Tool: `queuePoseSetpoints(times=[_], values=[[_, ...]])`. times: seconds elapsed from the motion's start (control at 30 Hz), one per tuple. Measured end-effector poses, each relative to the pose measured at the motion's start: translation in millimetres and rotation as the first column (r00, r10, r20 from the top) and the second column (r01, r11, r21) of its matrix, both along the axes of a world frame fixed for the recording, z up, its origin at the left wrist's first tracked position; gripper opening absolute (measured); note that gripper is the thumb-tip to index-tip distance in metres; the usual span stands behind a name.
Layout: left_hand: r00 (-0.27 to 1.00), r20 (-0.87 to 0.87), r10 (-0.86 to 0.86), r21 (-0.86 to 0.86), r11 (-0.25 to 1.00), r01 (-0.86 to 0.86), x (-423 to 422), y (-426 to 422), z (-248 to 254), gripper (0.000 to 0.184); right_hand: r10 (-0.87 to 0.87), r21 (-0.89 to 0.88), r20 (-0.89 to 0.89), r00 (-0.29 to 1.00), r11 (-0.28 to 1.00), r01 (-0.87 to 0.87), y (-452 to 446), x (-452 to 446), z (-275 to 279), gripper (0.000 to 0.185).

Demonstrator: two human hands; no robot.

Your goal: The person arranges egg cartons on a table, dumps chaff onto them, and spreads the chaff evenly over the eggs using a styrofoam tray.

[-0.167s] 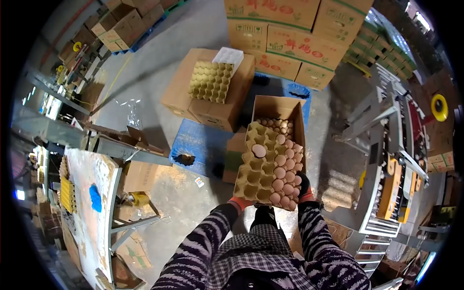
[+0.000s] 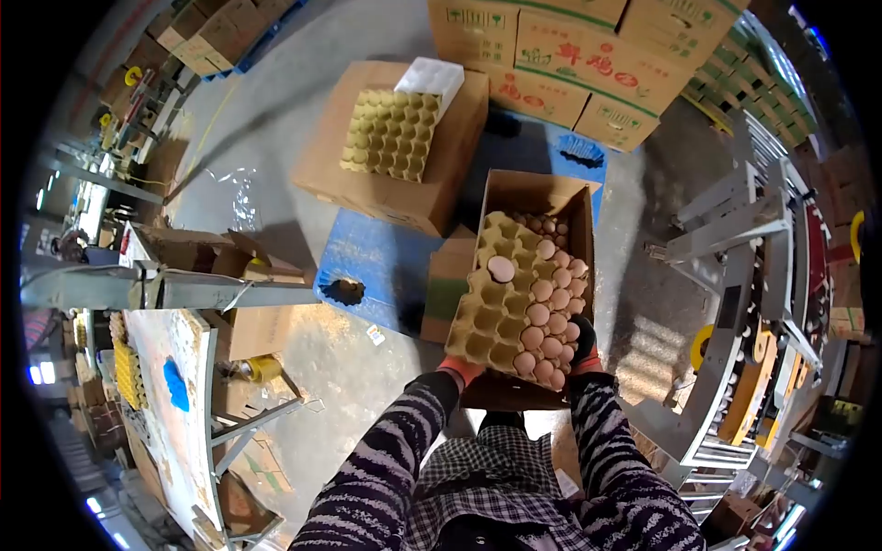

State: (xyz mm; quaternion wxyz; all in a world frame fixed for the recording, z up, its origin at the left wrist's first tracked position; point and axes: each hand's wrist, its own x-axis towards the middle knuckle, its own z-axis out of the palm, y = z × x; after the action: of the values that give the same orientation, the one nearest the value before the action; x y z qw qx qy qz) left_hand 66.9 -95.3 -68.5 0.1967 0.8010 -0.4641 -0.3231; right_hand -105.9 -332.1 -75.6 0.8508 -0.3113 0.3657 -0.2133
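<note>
Both my hands hold a tan pulp egg tray by its near sides. Brown eggs fill its right part, a single paler egg sits at the left, and the other left cups are bare. My left hand grips the near left corner; its fingers are mostly hidden under the tray. On the right edge, my right hand, in a dark glove with an orange cuff, is closed round the rim. Beneath the tray stands an open cardboard box with more eggs inside.
A closed carton bears an empty pulp tray and a white tray. Printed cartons are stacked behind on a blue pallet. To the right is a roller conveyor; a worn table stands left.
The camera view has shifted forward and turned slightly. The tray, still in both hands, now lies more over the open box, whose near end shows below it.
</note>
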Motion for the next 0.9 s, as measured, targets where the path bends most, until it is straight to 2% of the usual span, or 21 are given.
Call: queuePoseSetpoints(times=[0.03, 0.07, 0.1, 0.13, 0.23, 0.27, 0.33, 0.37, 0.4, 0.43, 0.47, 0.5, 0.53, 0.6, 0.67, 0.7, 0.77, 0.8, 0.83, 0.87, 0.9], values=[[1.000, 0.010, -0.008, 0.058, 0.998, 0.007, 14, -2, -2, 0.043, 0.069, -0.408, -0.143, 0.987, 0.905, -0.122, -2, 0, 2, 0.013], [1.000, -0.007, 0.000, 0.071, 0.997, 0.001, 19, 0, -8, 0.043, 0.079, -0.728, -0.292, 0.953, 0.628, -0.275, -11, 2, 5, 0.011], [0.993, 0.101, -0.058, 0.112, 0.993, 0.047, 25, 6, -11, 0.042, 0.112, -0.490, -0.237, 0.965, 0.844, -0.219, -19, 2, -9, 0.011], [0.971, 0.206, -0.124, 0.160, 0.983, 0.092, 30, 16, -13, 0.042, 0.146, -0.614, -0.350, 0.925, 0.710, -0.345, -24, -14, -25, 0.028], [0.806, 0.490, -0.332, 0.297, 0.933, 0.204, 45, 23, -19, 0.040, 0.197, -0.663, -0.392, 0.899, 0.617, -0.425, -42, -20, -30, 0.041], [0.811, 0.485, -0.326, 0.297, 0.934, 0.198, 44, 20, -21, 0.040, 0.226, -0.656, -0.405, 0.886, 0.602, -0.454, -48, -22, -32, 0.044], [0.813, 0.434, -0.388, 0.369, 0.900, 0.233, 42, 18, -25, 0.040, 0.255, -0.668, -0.452, 0.855, 0.538, -0.513, -57, -22, -51, 0.026], [0.818, 0.459, -0.346, 0.309, 0.926, 0.219, 41, 20, -29, 0.038, 0.257, -0.683, -0.495, 0.830, 0.477, -0.554, -62, -26, -67, 0.022], [0.820, 0.458, -0.343, 0.315, 0.925, 0.211, 44, 21, -26, 0.038, 0.266, -0.680, -0.492, 0.829, 0.477, -0.557, -68, -23, -84, 0.022], [0.864, 0.373, -0.337, 0.249, 0.934, 0.256, 46, 20, -12, 0.036, 0.290, -0.498, -0.423, 0.858, 0.717, -0.488, -73, -18, -96, 0.023], [0.899, 0.289, -0.330, 0.176, 0.941, 0.289, 50, 15, -1, 0.034, 0.292, -0.260, -0.350, 0.890, 0.883, -0.392, -81, -13, -115, 0.024], [0.897, 0.240, -0.371, 0.183, 0.925, 0.334, 54, 10, 8, 0.030, 0.195, -0.065, -0.211, 0.958, 0.975, -0.212, -86, -1, -137, 0.028], [0.898, 0.245, -0.365, 0.190, 0.927, 0.324, 56, 8, 8, 0.030, 0.204, -0.061, -0.203, 0.958, 0.973, -0.220, -98, 3, -166, 0.028], [0.872, 0.200, -0.448, 0.134, 0.894, 0.428, 56, 9, 5, 0.031, 0.169, -0.293, -0.438, 0.883, 0.902, -0.318, -109, 41, -150, 0.030], [0.871, 0.165, -0.462, 0.176, 0.883, 0.435, 57, 6, 13, 0.034, 0.151, -0.380, -0.631, 0.761, 0.795, -0.472, -119, 85, -101, 0.033], [0.900, 0.133, -0.415, 0.123, 0.908, 0.401, 56, 7, 15, 0.037, 0.189, -0.384, -0.617, 0.764, 0.775, -0.502, -146, 43, -234, 0.035], [0.930, 0.087, -0.356, 0.043, 0.934, 0.354, 55, 9, 32, 0.044, 0.273, -0.546, -0.593, 0.757, 0.555, -0.628, -158, 73, -155, 0.033], [0.938, 0.093, -0.333, 0.057, 0.943, 0.329, 54, 15, 43, 0.044, 0.343, -0.447, -0.653, 0.676, 0.545, -0.709, -173, 74, -162, 0.032], [0.978, 0.043, -0.205, -0.014, 0.978, 0.206, 48, 22, 53, 0.046, 0.329, -0.297, -0.557, 0.762, 0.779, -0.553, -182, 71, -193, 0.031], [0.997, -0.015, -0.077, -0.080, 0.994, 0.076, 41, 32, 60, 0.049, 0.277, -0.089, -0.478, 0.833, 0.929, -0.360, -188, 64, -224, 0.030], [1.000, -0.025, 0.004, -0.075, 0.997, -0.006, 34, 47, 65, 0.048, 0.315, -0.005, -0.412, 0.855, 0.938, -0.348, -194, 64, -230, 0.025]])
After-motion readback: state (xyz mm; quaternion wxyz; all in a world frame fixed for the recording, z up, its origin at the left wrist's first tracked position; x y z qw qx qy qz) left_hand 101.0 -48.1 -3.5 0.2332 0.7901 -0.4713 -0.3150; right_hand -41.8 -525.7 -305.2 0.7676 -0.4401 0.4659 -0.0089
